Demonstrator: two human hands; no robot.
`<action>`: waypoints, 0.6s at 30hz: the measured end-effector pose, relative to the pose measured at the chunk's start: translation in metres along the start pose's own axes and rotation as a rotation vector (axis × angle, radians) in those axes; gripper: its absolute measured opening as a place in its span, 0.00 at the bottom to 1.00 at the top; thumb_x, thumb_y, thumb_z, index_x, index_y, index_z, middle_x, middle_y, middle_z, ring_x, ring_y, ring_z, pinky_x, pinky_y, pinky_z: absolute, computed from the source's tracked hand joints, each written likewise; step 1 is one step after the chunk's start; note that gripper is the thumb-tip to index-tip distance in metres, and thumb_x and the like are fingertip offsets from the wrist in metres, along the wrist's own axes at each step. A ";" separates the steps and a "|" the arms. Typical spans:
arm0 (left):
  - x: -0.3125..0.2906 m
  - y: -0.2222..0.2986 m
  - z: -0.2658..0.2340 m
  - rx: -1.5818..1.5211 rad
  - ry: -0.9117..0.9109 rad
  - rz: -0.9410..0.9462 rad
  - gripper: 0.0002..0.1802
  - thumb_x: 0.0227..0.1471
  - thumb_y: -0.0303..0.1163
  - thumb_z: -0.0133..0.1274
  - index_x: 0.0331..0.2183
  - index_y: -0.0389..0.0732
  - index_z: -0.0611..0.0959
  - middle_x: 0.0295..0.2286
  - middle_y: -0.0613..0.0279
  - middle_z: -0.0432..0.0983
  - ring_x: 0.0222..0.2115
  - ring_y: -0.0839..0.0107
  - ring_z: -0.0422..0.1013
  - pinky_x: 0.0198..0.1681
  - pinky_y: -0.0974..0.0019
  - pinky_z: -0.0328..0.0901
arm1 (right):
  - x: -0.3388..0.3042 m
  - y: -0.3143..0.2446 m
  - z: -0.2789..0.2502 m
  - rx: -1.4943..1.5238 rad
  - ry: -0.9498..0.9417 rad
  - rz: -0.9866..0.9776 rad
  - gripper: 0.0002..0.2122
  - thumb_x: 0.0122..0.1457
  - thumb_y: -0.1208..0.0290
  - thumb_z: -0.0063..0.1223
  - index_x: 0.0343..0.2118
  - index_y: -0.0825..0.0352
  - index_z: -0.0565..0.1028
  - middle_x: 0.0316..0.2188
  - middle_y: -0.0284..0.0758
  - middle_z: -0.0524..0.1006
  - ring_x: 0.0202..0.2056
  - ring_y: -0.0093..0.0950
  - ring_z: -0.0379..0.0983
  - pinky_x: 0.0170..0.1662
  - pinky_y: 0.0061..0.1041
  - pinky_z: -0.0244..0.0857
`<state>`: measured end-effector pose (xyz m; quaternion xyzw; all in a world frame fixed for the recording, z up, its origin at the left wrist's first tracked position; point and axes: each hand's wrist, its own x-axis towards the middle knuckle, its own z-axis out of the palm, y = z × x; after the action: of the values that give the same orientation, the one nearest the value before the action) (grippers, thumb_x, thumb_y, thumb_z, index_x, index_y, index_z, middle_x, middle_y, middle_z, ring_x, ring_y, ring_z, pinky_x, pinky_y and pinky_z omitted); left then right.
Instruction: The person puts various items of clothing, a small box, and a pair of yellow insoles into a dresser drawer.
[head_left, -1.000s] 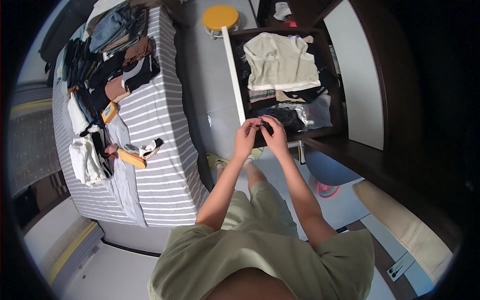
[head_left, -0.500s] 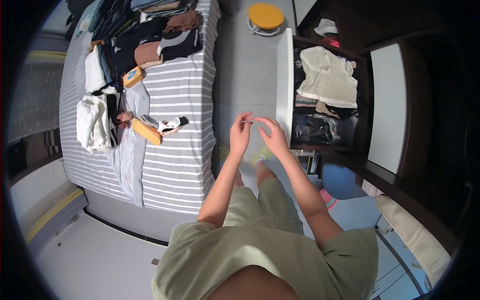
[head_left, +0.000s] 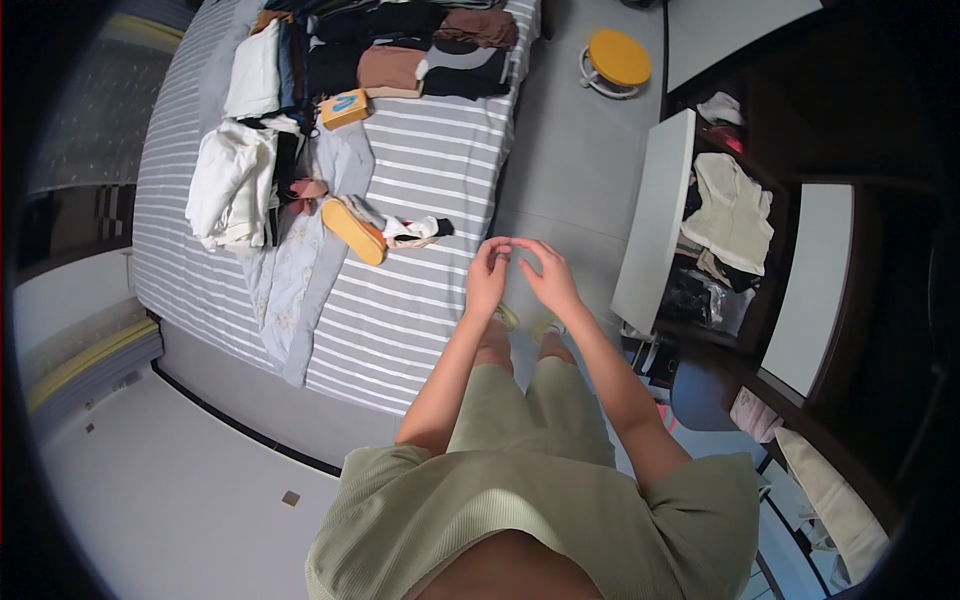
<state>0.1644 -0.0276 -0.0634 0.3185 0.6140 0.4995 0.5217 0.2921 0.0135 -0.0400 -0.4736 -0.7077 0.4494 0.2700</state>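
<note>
Grey floor [head_left: 575, 175] ran between the striped bed [head_left: 440, 150] and the pulled-out drawer [head_left: 655, 225] — left hand [head_left: 487, 278] and right hand [head_left: 549, 276] hovered near the bed's edge, loosely unclenched.

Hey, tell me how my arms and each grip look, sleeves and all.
Short, loose, pale green sleeves: the left sleeve and right sleeve look finely ribbed. Below them, the left forearm and right forearm are uncovered. The left grip and right grip are bare, ungloved hands; I see no watch, bracelet or markings.
</note>
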 end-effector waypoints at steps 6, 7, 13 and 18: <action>0.008 -0.001 -0.067 0.050 0.087 -0.059 0.16 0.46 0.18 0.39 0.40 0.34 0.72 0.34 0.58 0.71 0.33 0.73 0.69 0.39 0.71 0.65 | 0.023 -0.027 0.061 0.056 -0.087 0.001 0.14 0.49 0.78 0.48 0.42 0.65 0.70 0.38 0.39 0.72 0.39 0.34 0.70 0.42 0.28 0.64; 0.008 -0.003 -0.077 0.050 0.105 -0.045 0.16 0.46 0.18 0.39 0.41 0.34 0.72 0.34 0.58 0.71 0.34 0.72 0.69 0.39 0.71 0.64 | 0.025 -0.031 0.071 0.051 -0.108 -0.003 0.15 0.49 0.78 0.48 0.42 0.65 0.69 0.38 0.38 0.72 0.39 0.34 0.70 0.42 0.28 0.64; 0.002 -0.017 -0.123 0.055 0.159 -0.113 0.18 0.46 0.18 0.40 0.42 0.36 0.71 0.35 0.57 0.70 0.36 0.72 0.67 0.38 0.72 0.64 | 0.036 -0.041 0.114 0.021 -0.218 -0.022 0.15 0.49 0.77 0.48 0.43 0.64 0.69 0.39 0.38 0.72 0.38 0.34 0.70 0.41 0.27 0.64; -0.001 -0.038 -0.158 0.067 0.293 -0.079 0.18 0.46 0.19 0.42 0.42 0.36 0.71 0.37 0.57 0.69 0.35 0.73 0.67 0.39 0.72 0.62 | 0.045 -0.042 0.146 0.013 -0.323 -0.038 0.16 0.48 0.76 0.49 0.43 0.63 0.69 0.39 0.37 0.73 0.38 0.32 0.70 0.41 0.28 0.64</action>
<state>0.0179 -0.0837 -0.1056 0.2346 0.7119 0.4990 0.4349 0.1381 -0.0070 -0.0699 -0.3802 -0.7478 0.5190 0.1641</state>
